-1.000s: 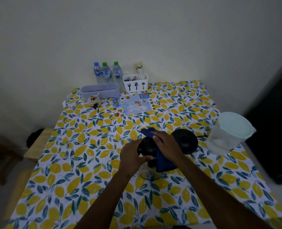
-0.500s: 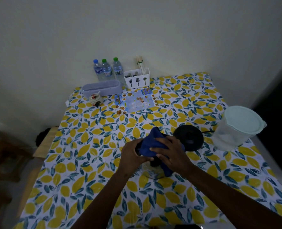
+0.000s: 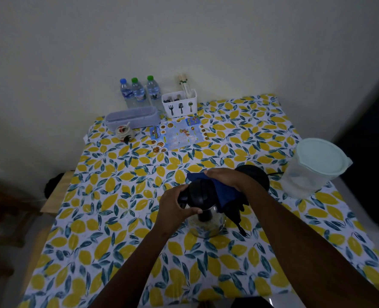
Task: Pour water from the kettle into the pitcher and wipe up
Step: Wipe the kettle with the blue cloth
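A glass kettle (image 3: 206, 225) with a black lid and handle stands on the lemon-print tablecloth (image 3: 117, 207) near the table's middle. My left hand (image 3: 175, 207) grips the kettle's black top from the left. My right hand (image 3: 226, 181) presses a dark blue cloth (image 3: 223, 194) against the kettle's right side and lid. The clear pitcher (image 3: 313, 172) with a pale green lid stands at the right edge, apart from both hands. The kettle's black round base (image 3: 259, 176) lies just behind my right wrist, partly hidden.
At the back by the wall stand three water bottles (image 3: 138, 92), a white cutlery holder (image 3: 179, 105), a grey oblong box (image 3: 130, 118), a small jar (image 3: 123, 132) and a printed menu card (image 3: 177, 136). A wooden bench (image 3: 57, 192) sits left of the table.
My right hand has slid the blue cloth from the kettle's lid toward its right side, uncovering the black lid. My left hand keeps its grip. The camera has shifted slightly.
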`<state>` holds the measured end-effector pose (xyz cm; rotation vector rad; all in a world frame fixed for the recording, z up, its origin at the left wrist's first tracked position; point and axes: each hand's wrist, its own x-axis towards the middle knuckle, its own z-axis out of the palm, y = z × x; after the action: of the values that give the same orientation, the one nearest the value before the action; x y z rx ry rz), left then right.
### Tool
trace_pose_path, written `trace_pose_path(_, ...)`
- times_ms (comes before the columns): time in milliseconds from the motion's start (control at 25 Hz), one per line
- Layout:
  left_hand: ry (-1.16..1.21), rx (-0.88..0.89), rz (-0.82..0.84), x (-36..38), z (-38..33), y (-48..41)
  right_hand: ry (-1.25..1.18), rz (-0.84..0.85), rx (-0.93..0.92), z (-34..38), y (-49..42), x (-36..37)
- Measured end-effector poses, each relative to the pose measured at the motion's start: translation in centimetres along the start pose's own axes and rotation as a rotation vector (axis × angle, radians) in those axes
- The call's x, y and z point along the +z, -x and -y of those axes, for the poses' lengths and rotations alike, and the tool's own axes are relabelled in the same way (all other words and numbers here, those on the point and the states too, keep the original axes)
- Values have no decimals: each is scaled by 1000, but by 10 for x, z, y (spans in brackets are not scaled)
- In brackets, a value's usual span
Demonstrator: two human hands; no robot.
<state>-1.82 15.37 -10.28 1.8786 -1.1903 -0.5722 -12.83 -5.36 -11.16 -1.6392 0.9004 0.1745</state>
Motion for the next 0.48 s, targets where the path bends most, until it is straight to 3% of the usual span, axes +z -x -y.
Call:
trace_pose_path(200, 12, -9, -12, 0, 2, 2, -571, -101, 102, -44, 4, 16)
trace_pose_path(360, -8, -5, -3, 1, 7, 0, -1145, -368, -171, -71, 32, 80)
trace_pose_path(480, -17, -11, 17, 1, 9, 0, -1229, -558, -298, -66, 54, 131)
